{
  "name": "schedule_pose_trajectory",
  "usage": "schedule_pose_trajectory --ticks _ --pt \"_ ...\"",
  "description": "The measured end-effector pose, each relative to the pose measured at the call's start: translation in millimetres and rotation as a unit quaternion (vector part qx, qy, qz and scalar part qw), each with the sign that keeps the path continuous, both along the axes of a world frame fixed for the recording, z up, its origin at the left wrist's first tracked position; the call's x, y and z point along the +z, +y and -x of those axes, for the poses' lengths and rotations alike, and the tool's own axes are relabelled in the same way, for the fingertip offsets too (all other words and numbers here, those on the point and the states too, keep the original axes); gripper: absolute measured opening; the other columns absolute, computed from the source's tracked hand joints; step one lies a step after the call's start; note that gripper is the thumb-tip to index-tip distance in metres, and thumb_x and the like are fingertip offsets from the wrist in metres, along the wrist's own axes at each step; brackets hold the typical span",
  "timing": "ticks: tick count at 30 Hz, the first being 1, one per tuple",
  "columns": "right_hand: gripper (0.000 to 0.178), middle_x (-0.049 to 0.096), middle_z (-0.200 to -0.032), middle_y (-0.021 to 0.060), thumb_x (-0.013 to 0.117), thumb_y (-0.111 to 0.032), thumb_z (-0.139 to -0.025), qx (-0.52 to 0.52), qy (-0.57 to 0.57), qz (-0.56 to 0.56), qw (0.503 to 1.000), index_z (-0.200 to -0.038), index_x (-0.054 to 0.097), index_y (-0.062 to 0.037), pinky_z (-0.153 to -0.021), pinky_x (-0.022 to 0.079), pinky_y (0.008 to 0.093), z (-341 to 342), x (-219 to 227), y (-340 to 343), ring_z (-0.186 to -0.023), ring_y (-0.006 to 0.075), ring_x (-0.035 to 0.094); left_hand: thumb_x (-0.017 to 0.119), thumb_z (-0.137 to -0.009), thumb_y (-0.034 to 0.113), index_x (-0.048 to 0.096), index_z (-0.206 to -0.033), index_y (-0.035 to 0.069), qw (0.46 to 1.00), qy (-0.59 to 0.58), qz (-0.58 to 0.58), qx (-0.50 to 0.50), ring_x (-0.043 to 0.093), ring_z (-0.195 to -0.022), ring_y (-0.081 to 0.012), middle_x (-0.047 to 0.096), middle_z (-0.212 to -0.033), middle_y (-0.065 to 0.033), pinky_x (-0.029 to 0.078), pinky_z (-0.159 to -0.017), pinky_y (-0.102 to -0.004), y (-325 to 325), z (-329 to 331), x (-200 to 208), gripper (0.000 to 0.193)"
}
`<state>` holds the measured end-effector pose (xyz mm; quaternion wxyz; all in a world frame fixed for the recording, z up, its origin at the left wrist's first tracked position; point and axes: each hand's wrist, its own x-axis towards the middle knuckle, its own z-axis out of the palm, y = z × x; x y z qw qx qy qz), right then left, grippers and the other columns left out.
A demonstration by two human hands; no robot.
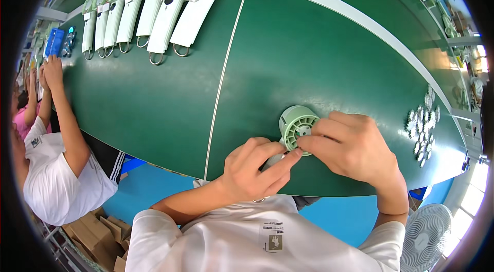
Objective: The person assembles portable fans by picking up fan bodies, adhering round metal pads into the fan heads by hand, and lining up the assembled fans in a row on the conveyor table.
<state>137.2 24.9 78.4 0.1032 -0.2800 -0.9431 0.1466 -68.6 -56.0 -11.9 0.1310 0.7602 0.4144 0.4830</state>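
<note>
A handheld fan (289,116) with a round, pale green slotted head lies near the table's front edge, its open face turned toward my right hand. My left hand (252,166) is closed around its pale handle, most of which is hidden by the fingers. A bit of metal ring shows below that hand. The fingers of my right hand (350,143) are pinched together at the inside of the fan head. Whatever lies between those fingertips is too small and covered to make out.
Several similar fans (177,12) with white handles and metal rings lie in a row at the far left. Small white star-shaped parts (423,128) are piled at the right. A co-worker (67,169) sits at left; cardboard boxes (98,236) and a grey floor fan (426,238) stand below.
</note>
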Motion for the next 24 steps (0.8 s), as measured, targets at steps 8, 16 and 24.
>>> schedule_pose_trajectory --ticks 8,16,24 --pt "0.009 0.060 -0.080 0.0036 0.074 -0.008 -0.082 -0.062 0.061 0.103 0.991 -0.090 0.070 -0.0105 -0.053 0.048 0.0355 4.2 -3.6 -1.8 -0.068 0.0235 0.062 0.070 -0.067 0.003 0.076 -0.112 0.009 0.998 0.058 -0.002 -0.003 0.062 -0.076 -0.0229 0.062 -0.095 -0.0060 0.049 -0.057 -0.0285 -0.6 -0.5 2.8 0.046" --pt "0.006 0.057 -0.079 0.0050 0.073 -0.008 -0.085 -0.060 0.065 0.172 0.981 -0.089 0.067 -0.0086 -0.055 0.048 0.0375 2.3 -2.0 7.8 -0.066 0.0249 0.060 0.069 -0.072 -0.004 0.072 -0.108 0.003 0.999 0.032 0.005 -0.015 0.063 -0.080 -0.0252 0.062 -0.096 -0.0088 0.052 -0.060 -0.0301 2.0 -3.4 -1.5 0.037" --pt "0.008 0.056 -0.078 0.0031 0.072 -0.010 -0.085 -0.067 0.049 0.081 0.993 -0.086 0.065 -0.0098 -0.053 0.050 0.0367 5.4 -4.3 -0.6 -0.065 0.0235 0.061 0.070 -0.075 0.001 0.072 -0.110 0.004 0.999 0.032 0.015 -0.028 0.062 -0.082 -0.0256 0.060 -0.098 -0.0093 0.052 -0.062 -0.0310 1.4 -0.6 -0.7 0.035"
